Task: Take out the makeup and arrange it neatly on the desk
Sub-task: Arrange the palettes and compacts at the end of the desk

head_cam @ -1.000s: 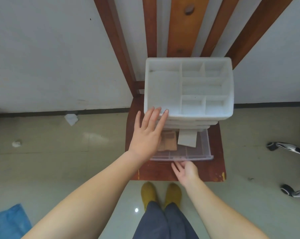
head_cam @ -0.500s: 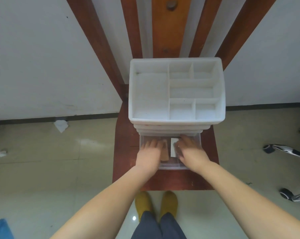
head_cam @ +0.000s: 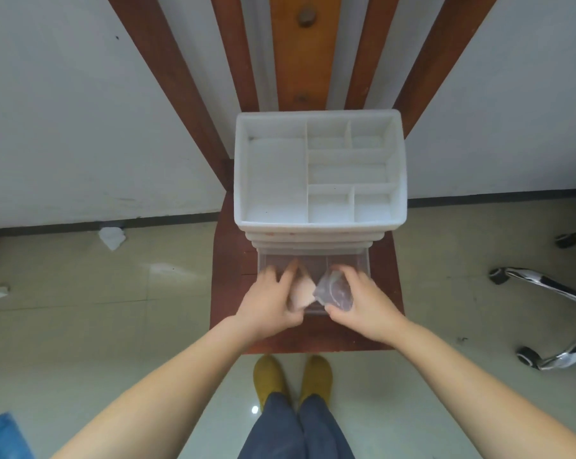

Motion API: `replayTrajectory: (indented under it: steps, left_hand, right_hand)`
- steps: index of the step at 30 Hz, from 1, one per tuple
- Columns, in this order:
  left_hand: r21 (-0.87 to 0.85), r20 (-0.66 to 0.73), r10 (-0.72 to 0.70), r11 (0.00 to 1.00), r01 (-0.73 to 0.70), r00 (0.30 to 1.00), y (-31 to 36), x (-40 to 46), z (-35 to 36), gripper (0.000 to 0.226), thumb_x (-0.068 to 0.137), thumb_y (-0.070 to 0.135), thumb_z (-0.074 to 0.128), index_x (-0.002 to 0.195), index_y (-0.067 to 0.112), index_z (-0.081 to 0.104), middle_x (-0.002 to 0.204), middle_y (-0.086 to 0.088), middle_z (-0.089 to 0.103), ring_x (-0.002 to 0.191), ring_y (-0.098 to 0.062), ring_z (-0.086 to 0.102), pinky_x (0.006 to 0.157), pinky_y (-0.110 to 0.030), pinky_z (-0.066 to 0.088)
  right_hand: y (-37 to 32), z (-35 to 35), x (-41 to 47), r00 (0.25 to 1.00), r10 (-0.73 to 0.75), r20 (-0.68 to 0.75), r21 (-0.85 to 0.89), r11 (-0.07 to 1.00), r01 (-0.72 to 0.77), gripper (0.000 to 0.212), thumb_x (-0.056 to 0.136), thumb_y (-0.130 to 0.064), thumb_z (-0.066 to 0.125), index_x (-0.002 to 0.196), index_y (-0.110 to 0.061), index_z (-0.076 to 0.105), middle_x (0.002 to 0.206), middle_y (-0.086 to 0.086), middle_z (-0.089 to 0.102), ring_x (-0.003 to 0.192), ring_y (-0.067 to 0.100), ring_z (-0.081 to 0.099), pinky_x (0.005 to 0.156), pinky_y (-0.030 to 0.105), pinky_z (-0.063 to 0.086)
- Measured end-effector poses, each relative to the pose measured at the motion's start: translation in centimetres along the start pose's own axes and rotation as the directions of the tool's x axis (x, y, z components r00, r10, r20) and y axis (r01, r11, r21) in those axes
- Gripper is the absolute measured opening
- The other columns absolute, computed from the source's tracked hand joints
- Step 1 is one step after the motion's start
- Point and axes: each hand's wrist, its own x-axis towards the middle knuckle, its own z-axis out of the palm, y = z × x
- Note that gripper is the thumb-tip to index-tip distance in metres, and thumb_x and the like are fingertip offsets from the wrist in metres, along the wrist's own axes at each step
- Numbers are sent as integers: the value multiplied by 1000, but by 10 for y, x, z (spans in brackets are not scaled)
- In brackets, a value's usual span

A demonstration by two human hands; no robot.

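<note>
Makeup items are in both hands, just above the open clear drawer (head_cam: pixel 346 260) at the base of the white organizer (head_cam: pixel 319 170). I take the organizer as the landmark for all positions.

I see the organizer standing on a reddish wooden chair seat (head_cam: pixel 227 260), with its back edge toward the chair's slats. Its top tray is divided into 6 compartments, 1 large on the left and 5 smaller on the right. The drawer is pulled out from the lowest level, toward me.

My left hand (head_cam: pixel 273 303) is in front of the organizer, over the drawer's left half, fingers closed on a pale beige piece (head_cam: pixel 302 292). Motion blur prevents me from identifying the piece further.

My right hand (head_cam: pixel 363 303) is over the drawer's right half, closed on a small clear packet (head_cam: pixel 334 291) with a darker content showing through. The 2 held items almost touch at the drawer's centre line; I cannot tell whether they make contact.

Below the organizer, near the chair's front edge, my yellow shoes (head_cam: pixel 293 376) stand on the tiled floor (head_cam: pixel 114 309).
</note>
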Motion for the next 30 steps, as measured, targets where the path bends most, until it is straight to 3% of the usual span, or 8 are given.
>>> replayTrajectory:
  steps: [3, 6, 9, 11, 14, 20, 24, 30]
  left_hand:
    - [-176, 190, 26, 984, 8, 982, -6, -44, 2, 90, 74, 44, 67, 147, 29, 17, 121, -8, 42, 115, -27, 44, 94, -29, 41]
    - [-175, 475, -33, 976, 131, 879, -12, -65, 22, 91, 73, 42, 67, 147, 28, 16, 126, -7, 40, 122, -27, 42, 101, -32, 39]
    - [-114, 570, -148, 960, 256, 808, -16, -53, 35, 106, 73, 42, 67, 151, 26, -3, 136, -14, 33, 128, -33, 33, 105, -39, 36]
    - [-121, 565, -173, 950, 288, 807, -16, -41, 34, 112, 73, 43, 68, 150, 27, -12, 139, -16, 31, 128, -35, 32, 106, -42, 35]
    - [-130, 522, -152, 958, 254, 839, -10, -28, 23, 112, 74, 40, 68, 148, 31, -15, 135, -17, 32, 126, -35, 31, 104, -43, 36]
    - [-61, 408, -169, 975, 212, 897, -8, 17, -4, 115, 72, 43, 71, 147, 32, -16, 138, -19, 31, 129, -37, 31, 106, -44, 35]
    - [-29, 370, -178, 979, 203, 912, -11, 40, -19, 114, 73, 43, 69, 148, 31, -16, 143, -16, 25, 134, -36, 23, 107, -46, 33]
    - [-36, 298, -150, 985, 168, 943, -7, 8, -34, 108, 74, 40, 70, 150, 29, -5, 138, -17, 29, 130, -34, 27, 104, -42, 36]
  right_hand:
    - [0, 1, -36, 969, 34, 246, 153, 986, -73, 74, 79, -39, 66, 142, -29, 28, 133, 0, 43, 117, 11, 48, 96, 19, 38]
    - [7, 16, -48, 861, 138, 490, 21, 985, -170, 82, 79, -42, 63, 147, -26, 21, 140, 4, 40, 122, 14, 47, 101, 24, 39]
    - [10, 25, -36, 821, 234, 520, -73, 970, -230, 92, 81, -42, 60, 152, -18, 5, 146, 10, 33, 131, 22, 39, 104, 27, 35]
    - [11, 24, -25, 838, 246, 487, -87, 968, -234, 89, 83, -40, 60, 151, -15, 8, 140, 11, 37, 126, 24, 43, 101, 28, 37]
    - [10, 19, -13, 853, 239, 464, -70, 970, -233, 92, 81, -40, 61, 151, -26, 3, 135, 9, 37, 120, 24, 45, 97, 29, 40]
    - [8, -4, 36, 931, 191, 311, -99, 981, -168, 95, 74, -39, 65, 150, -26, 9, 139, 14, 42, 129, 30, 39, 106, 38, 36]
    - [8, -16, 59, 941, 201, 272, -152, 975, -164, 91, 72, -43, 63, 147, -29, 14, 133, 13, 45, 119, 31, 46, 98, 40, 43]
    - [-16, -19, 31, 953, 176, 246, -206, 970, -126, 84, 75, -39, 64, 146, -26, 21, 132, 15, 42, 125, 34, 40, 102, 40, 39]
